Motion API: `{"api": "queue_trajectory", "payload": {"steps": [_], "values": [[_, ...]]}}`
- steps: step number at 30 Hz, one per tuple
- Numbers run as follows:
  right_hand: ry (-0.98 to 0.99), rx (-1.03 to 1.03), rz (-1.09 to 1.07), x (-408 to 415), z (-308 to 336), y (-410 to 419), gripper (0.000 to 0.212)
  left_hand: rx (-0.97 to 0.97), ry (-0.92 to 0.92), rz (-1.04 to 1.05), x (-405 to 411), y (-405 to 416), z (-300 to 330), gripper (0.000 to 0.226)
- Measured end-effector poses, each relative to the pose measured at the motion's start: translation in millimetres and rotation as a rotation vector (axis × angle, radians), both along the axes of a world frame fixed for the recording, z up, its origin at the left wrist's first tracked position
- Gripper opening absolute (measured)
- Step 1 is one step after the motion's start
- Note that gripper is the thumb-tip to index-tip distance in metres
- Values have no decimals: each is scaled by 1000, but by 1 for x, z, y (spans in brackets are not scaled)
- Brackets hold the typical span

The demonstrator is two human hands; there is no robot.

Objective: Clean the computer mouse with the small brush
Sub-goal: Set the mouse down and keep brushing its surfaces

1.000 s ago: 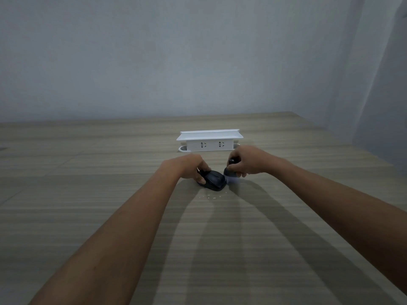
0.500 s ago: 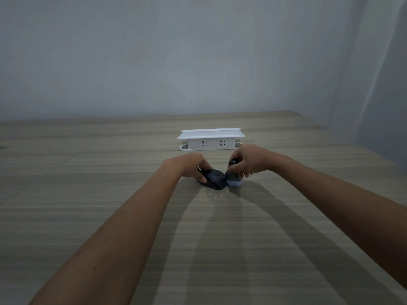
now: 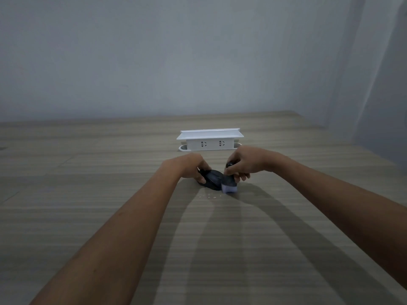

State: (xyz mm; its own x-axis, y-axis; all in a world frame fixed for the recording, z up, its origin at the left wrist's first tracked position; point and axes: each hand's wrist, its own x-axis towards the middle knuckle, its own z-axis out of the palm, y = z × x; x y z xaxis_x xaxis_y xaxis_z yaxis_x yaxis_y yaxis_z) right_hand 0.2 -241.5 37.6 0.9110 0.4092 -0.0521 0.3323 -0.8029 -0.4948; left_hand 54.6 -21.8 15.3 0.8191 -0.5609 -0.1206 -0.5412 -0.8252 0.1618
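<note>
A black computer mouse [image 3: 213, 179] lies on the wooden table [image 3: 88, 194], in the middle of the head view. My left hand [image 3: 191, 167] grips its left side and holds it against the table. My right hand [image 3: 245, 162] is closed on a small dark brush [image 3: 229, 182] with pale bristles. The bristles touch the table right beside the mouse's right edge. Small pale crumbs [image 3: 209, 196] lie on the table just in front of the mouse.
A white power socket box [image 3: 210, 140] with a flat lid stands just behind my hands. The table ends at a grey wall at the back and at an edge on the far right [image 3: 330, 130].
My right hand has swept the brush down the mouse's right side toward me, and the pale bristles now show at the table. My left hand stays on the mouse.
</note>
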Motion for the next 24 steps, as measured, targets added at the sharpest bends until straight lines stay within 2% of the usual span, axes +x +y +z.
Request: {"api": "queue_trajectory", "payload": {"steps": [2, 4, 8, 11, 15, 20, 24], "values": [[35, 60, -5, -1, 0, 0, 18, 0, 6, 2, -1, 0, 0, 52], [-9, 72, -52, 2, -2, -3, 19, -1, 7, 6, -1, 1, 0, 52], [-144, -27, -128, 6, -6, -5, 20, -17, 9, 6, -3, 0, 0, 53], [-143, -29, -81, 2, -5, 3, 21, -7, 6, 7, -4, 0, 0, 53], [-35, 3, 0, -5, 4, 10, 20, 0, 4, 8, -7, -2, 2, 51], [-192, -108, -116, 5, -3, 5, 23, 5, 0, 30, -8, -2, 1, 54], [-162, -40, -71, -1, -6, 8, 23, 0, 0, 29, -9, -3, 2, 54]]}}
